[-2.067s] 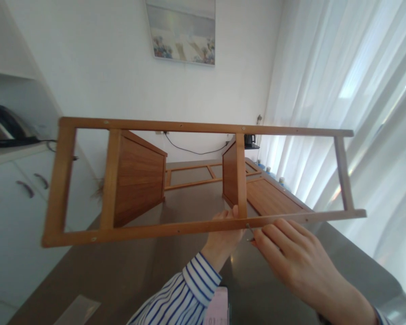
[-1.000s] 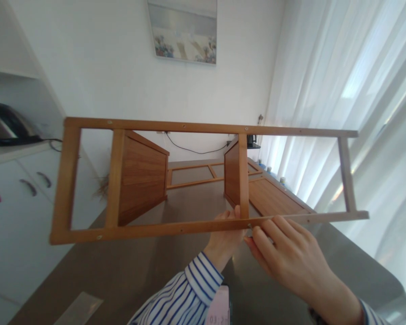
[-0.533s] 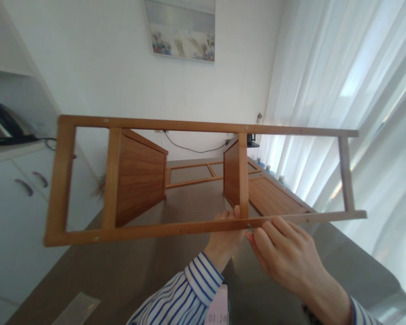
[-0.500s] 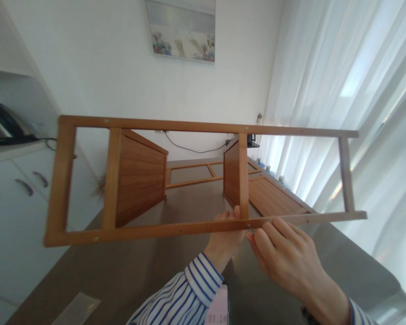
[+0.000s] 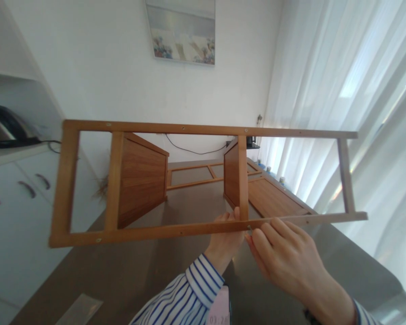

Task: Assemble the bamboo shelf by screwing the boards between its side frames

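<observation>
A long wooden shelf side frame [image 5: 138, 234] stands on its edge before me, with screw heads and holes along its two rails. Two wooden shelf panels, a left one [image 5: 144, 178] and a right one [image 5: 232, 169], run back from its crossbars. My left hand [image 5: 225, 234] is wrapped around the lower rail below the right panel, its fingers partly hidden behind the wood. My right hand [image 5: 287, 255] is closed, pinching a thin metal piece [image 5: 250, 229] against the lower rail at the crossbar joint. Whether this is a hex key or a screw is too small to tell.
Another wooden frame [image 5: 192, 183] and a wooden panel [image 5: 274, 196] lie farther back on the grey table [image 5: 135, 275]. A plastic bag [image 5: 81, 309] is at the front left, a phone [image 5: 219, 307] under my left arm. A kettle [image 5: 10, 126] stands on the left counter.
The frame's left end has shifted slightly right in view. Both hands keep their places at the joint, and the right fingers have turned very slightly.
</observation>
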`<move>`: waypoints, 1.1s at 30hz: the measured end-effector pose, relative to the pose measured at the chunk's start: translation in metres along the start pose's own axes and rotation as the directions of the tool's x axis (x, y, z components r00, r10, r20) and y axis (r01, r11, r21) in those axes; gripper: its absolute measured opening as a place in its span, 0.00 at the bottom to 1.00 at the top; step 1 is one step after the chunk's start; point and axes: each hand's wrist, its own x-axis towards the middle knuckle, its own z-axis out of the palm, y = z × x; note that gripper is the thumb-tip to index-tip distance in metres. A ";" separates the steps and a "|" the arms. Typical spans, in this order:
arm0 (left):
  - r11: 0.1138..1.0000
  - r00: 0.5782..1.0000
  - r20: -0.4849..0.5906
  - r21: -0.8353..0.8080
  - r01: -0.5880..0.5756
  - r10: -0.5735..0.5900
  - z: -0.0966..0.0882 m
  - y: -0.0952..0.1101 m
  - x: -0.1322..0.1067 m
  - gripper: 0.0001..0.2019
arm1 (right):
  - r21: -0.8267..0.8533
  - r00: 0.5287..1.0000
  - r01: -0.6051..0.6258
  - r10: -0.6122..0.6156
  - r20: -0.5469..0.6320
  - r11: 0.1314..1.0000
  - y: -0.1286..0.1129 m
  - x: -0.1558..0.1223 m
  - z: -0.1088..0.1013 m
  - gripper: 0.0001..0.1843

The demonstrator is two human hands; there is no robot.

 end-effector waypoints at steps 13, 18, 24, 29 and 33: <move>0.996 1.000 0.016 0.088 0.006 -0.008 -0.001 0.002 0.000 0.06 | -0.038 0.998 -0.056 0.056 -0.016 0.998 0.000 -0.003 0.002 0.15; 0.997 1.000 0.011 0.077 0.001 -0.002 -0.002 0.003 0.001 0.08 | -0.007 1.000 0.000 0.000 0.006 1.000 0.005 0.001 -0.002 0.15; 0.997 0.998 0.058 0.075 0.008 -0.013 -0.006 0.004 -0.001 0.07 | 0.015 0.999 0.003 -0.002 -0.043 1.000 0.004 0.000 0.002 0.16; 0.999 0.999 0.035 0.044 0.025 -0.027 -0.004 0.002 -0.004 0.08 | -0.024 0.998 -0.038 0.037 -0.060 0.999 -0.004 -0.003 0.004 0.17; 0.999 0.998 0.045 0.040 0.032 -0.034 -0.005 0.002 -0.002 0.08 | -0.037 0.997 -0.068 0.067 -0.041 0.997 -0.005 -0.004 0.004 0.17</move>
